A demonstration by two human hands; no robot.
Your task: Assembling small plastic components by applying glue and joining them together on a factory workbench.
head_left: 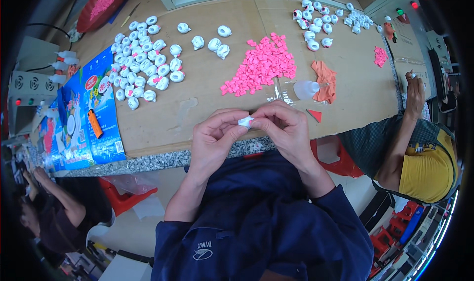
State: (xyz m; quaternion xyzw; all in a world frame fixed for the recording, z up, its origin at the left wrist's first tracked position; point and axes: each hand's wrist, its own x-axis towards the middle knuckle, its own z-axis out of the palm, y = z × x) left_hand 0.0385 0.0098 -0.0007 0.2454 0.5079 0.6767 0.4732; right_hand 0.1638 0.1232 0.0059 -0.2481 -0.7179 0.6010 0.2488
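White piece (245, 121): one, being pinched at the centre, over the table's near edge.
Left hand (213, 138): fingertips being closed on the white piece.
Right hand (286, 128): being closed on it too.
Pink bits (261, 66): one heap, at 12 o'clock, too many to count.
Squeeze bottle (306, 89): one, at 1 o'clock.
Finished white pieces (140, 64): one big cluster, at 10 o'clock.

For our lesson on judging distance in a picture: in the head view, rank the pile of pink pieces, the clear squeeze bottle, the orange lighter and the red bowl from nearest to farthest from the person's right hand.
From the right hand:
1. Clear squeeze bottle, just beyond it, lying on the table.
2. Pile of pink pieces, farther back, slightly left.
3. Orange lighter, far left on the blue packet.
4. Red bowl, top left corner.
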